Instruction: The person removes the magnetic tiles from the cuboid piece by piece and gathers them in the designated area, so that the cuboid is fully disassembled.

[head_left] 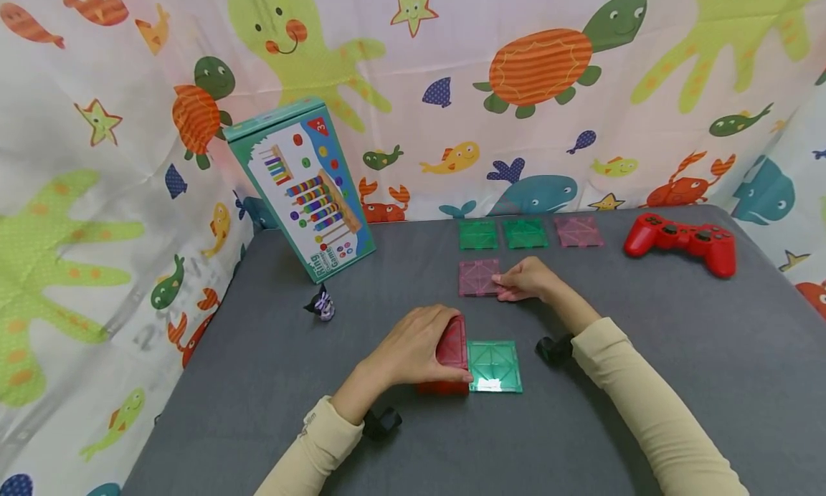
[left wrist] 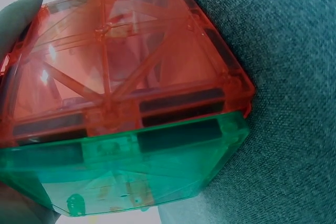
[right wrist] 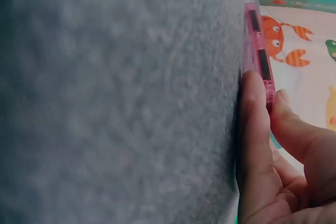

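the left hand point(head_left: 411, 347) grips a red tile block point(head_left: 454, 344), the right hand point(head_left: 524, 279) a pink tile point(head_left: 476, 277).

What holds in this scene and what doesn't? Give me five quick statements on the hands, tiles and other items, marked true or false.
1. The right hand pinches a pink tile. True.
2. The left hand holds the red controller. False: it grips the tile build; the controller lies untouched at the far right.
3. A green tile lies to the right of the tile build. True.
4. The toy box lies flat. False: it stands up, tilted, behind the small figurine.
5. Two green tiles lie in the back row. True.
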{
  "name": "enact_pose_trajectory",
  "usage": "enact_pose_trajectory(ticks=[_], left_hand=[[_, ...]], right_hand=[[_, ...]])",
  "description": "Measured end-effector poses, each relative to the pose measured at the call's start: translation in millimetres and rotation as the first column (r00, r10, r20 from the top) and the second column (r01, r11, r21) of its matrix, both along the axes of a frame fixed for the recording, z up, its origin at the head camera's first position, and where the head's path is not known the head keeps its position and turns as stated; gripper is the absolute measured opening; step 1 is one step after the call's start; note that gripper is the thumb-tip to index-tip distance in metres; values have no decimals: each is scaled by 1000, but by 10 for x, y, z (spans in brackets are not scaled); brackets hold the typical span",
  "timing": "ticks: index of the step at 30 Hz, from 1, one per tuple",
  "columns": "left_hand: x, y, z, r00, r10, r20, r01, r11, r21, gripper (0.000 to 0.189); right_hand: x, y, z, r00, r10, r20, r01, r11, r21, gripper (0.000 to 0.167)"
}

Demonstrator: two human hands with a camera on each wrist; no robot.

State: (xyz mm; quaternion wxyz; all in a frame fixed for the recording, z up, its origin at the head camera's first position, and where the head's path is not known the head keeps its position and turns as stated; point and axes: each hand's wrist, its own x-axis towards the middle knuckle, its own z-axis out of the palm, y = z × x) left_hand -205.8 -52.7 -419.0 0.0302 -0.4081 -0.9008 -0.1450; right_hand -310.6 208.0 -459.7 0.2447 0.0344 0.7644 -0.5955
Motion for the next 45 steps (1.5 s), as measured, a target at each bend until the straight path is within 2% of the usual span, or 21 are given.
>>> enact_pose_trajectory(ticks=[6, 12, 15, 18, 22, 25, 30, 32, 35, 37, 39, 40, 43, 45], left_hand=[[2, 0, 8, 1000, 0, -1, 0, 1000, -8, 85], [5, 5, 22, 1000, 11, 18, -10, 1000, -16, 84], [8, 6, 24, 1000, 12, 24, -11, 1000, -21, 84], [16, 16, 24, 1000, 11, 23, -11, 1000, -19, 84], [25, 18, 15, 1000, 18, 24, -17, 1000, -14, 83], [25, 12, 10, 999, 29, 30, -28, 999, -15, 82], [23, 18, 26, 999, 30, 42, -29, 999, -13, 80], [23, 11, 31, 999, 30, 39, -30, 1000, -9, 80], [26, -2, 31, 999, 29, 29, -29, 1000, 0, 80], [26, -7, 25, 999, 25, 20, -25, 1000, 11, 80], [28, -8, 20, 1000, 17, 15, -17, 1000, 24, 80], [29, -9, 18, 1000, 14, 15, -15, 999, 31, 80], [32, -8, 10, 1000, 12, 23, -13, 999, 45, 79], [33, -7, 8, 999, 11, 31, -13, 999, 48, 80]], right_hand=[[8, -25, 52, 999, 7, -43, 0, 988, 158, 33], [23, -47, 60, 993, 26, -111, 8, 954, 299, 35], [58, -56, 66, 984, 40, -171, 24, 935, 354, 38], [153, -44, 99, 958, 75, -278, 49, 909, 414, 42], [397, -20, 163, 893, 176, -414, 71, 853, 517, 42], [638, -14, 211, 857, 246, -453, 56, 829, 556, 35], [1069, -19, 252, 821, 313, -478, 31, 811, 584, 28], [1221, -41, 252, 808, 345, -477, 29, 785, 618, 24], [1410, -87, 229, 786, 410, -463, 21, 731, 683, 22], [1497, -116, 203, 777, 451, -439, 1, 696, 718, 27], [1553, -136, 182, 767, 472, -435, -29, 702, 711, 38], [1569, -143, 173, 765, 475, -434, -48, 715, 697, 41], [1580, -148, 157, 754, 462, -468, -95, 781, 617, 31], [1582, -139, 153, 757, 434, -489, -116, 825, 553, 24]])
